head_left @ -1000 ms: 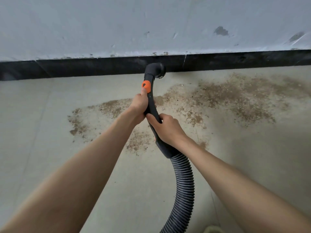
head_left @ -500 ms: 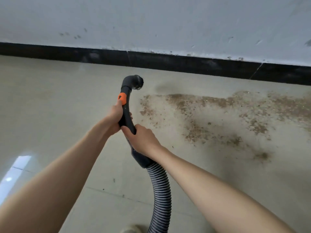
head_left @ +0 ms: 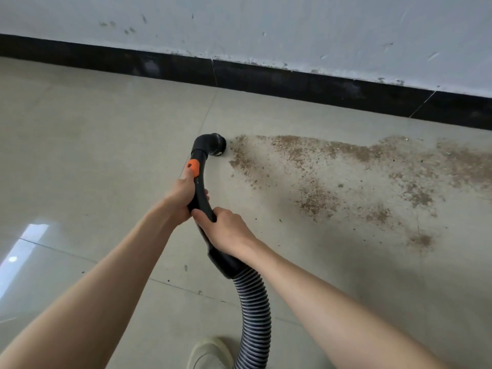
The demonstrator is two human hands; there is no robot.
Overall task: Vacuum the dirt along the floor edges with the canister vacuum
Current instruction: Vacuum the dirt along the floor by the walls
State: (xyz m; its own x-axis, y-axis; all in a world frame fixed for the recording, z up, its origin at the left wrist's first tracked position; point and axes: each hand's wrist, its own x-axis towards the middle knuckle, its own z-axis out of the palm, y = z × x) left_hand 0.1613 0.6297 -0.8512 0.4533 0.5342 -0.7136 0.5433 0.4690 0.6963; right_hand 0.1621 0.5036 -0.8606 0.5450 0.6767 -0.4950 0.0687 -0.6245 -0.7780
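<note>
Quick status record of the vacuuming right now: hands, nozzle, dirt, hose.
left hand: grips the vacuum handle just below its orange button
right hand: grips the handle lower down
nozzle: brush end at the left edge of the dirt
dirt: brown patch spreading right, short of the black baseboard
hose: ribbed, trailing towards the person

A pale wall, scuffed and marked with small dark flecks, meets the floor behind a black skirting board whose top edge is smeared with white paint. The floor is glossy beige tile with thin grout lines. A bright reflection of light lies at the left.
</note>
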